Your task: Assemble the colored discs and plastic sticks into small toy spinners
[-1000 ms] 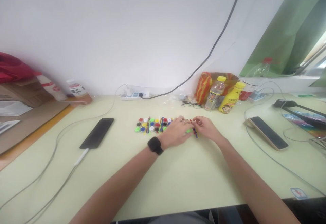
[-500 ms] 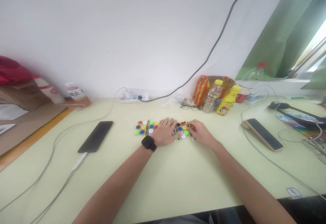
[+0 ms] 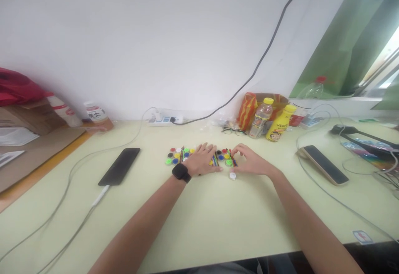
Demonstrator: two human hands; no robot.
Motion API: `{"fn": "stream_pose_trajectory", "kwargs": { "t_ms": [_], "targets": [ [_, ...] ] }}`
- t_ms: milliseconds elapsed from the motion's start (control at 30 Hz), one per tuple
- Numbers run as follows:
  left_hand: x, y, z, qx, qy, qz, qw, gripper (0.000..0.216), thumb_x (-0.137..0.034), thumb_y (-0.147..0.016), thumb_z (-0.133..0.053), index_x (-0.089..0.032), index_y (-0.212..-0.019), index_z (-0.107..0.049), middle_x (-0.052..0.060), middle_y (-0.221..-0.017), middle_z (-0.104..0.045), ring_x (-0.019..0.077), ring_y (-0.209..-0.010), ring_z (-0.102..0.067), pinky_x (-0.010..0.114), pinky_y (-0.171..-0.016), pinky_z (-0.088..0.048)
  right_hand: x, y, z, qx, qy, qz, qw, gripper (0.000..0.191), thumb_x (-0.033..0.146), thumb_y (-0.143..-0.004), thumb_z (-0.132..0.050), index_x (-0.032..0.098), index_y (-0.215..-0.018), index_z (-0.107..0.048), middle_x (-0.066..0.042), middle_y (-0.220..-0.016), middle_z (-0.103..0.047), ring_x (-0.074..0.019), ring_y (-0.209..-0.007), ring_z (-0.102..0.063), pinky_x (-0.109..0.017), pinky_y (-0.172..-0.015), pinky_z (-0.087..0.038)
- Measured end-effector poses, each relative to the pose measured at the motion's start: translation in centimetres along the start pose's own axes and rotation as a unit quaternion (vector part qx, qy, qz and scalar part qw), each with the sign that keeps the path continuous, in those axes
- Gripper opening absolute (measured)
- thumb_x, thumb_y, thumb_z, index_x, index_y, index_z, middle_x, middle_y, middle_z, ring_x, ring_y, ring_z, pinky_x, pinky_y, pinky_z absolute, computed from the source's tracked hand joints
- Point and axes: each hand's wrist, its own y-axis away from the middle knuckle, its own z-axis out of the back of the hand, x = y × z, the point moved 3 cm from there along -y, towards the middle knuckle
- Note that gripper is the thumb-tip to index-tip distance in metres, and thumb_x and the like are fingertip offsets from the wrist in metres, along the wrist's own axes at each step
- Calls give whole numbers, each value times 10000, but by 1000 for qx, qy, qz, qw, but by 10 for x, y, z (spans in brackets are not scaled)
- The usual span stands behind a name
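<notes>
Rows of small round pots with coloured lids (image 3: pixel 175 156) lie on the table, bundles of thin coloured sticks (image 3: pixel 233 158) between and beside them. My left hand (image 3: pixel 202 160) rests flat across the middle of the rows, fingers stretched out, hiding several pots. A ring and a black watch (image 3: pixel 181 172) are on this arm. At the right end my right hand (image 3: pixel 249 160) curves beside the last stick bundle, thumb and forefinger apart at its two ends. A green-lidded pot (image 3: pixel 229 163) stands just left of the thumb. One white-lidded pot (image 3: pixel 232 176) sits apart, nearer to me.
A black phone (image 3: pixel 119 167) with a white cable lies left. Behind stand a power strip (image 3: pixel 162 119), eyeglasses (image 3: pixel 233 131), a clear bottle (image 3: pixel 261 118) and a yellow bottle (image 3: pixel 280 123). Right of my hand is another phone-like device (image 3: pixel 326 164) among loose cables.
The white-lidded pot has come out of the right-hand row toward me. My right thumb and forefinger have spread from a pinch. My left hand stays nearly in place.
</notes>
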Motion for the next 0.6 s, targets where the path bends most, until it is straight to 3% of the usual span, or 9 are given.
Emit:
{"fn": "stream_pose_trajectory", "kwargs": {
  "t_ms": [67, 167, 267, 367, 600],
  "targets": [
    [8, 0, 3, 17, 6, 2, 1000, 1133, -893, -789, -488, -167, -1629, -256, 159, -1691, -269, 396, -1584, -132, 523, -1273, -138, 6, 5, 4, 41, 1, 10, 999, 579, 587, -674, -851, 284, -1105, -612, -66, -1260, -582, -291, -1202, -553, -454, -1045, -465],
    [24, 1, 13, 35, 14, 9, 999, 1176, -902, -744, -537, -199, -1641, -248, 128, -1702, -253, 403, -1594, -54, 530, -1270, -166, 11, 7, 2, 48, 15, -6, 999, 640, 613, -667, -845, 288, -1144, -569, -76, -1297, -548, -317, -1258, -504, -483, -1061, -447],
    [43, 4, 31, 2, 31, 25, 999, 1051, -855, -829, -481, -214, -1637, -278, 100, -1691, -295, 372, -1599, -61, 499, -1272, -192, 14, 4, -6, 33, 28, -11, 999, 660, 637, -685, -821, 286, -1173, -550, -82, -1285, -542, -324, -1227, -504, -482, -1024, -463],
    [65, 11, 49, -60, 60, 75, 994, 852, -778, -952, -323, -222, -1594, -386, 80, -1654, -381, 351, -1591, -141, 503, -1271, -201, 15, -1, -15, 5, 37, -5, 999, 663, 654, -712, -798, 277, -1199, -551, -87, -1264, -542, -312, -1176, -516, -453, -974, -483],
    [101, 27, 68, -174, 58, 91, 979, 667, -673, -1021, -305, -227, -1430, -588, 89, -1476, -596, 287, -1412, -485, 451, -1213, -351, 5, -11, -27, -60, 87, 15, 994, 593, 590, -814, -740, 276, -1285, -564, -100, -1277, -551, -316, -1156, -502, -464, -986, -458]
  ]
}}
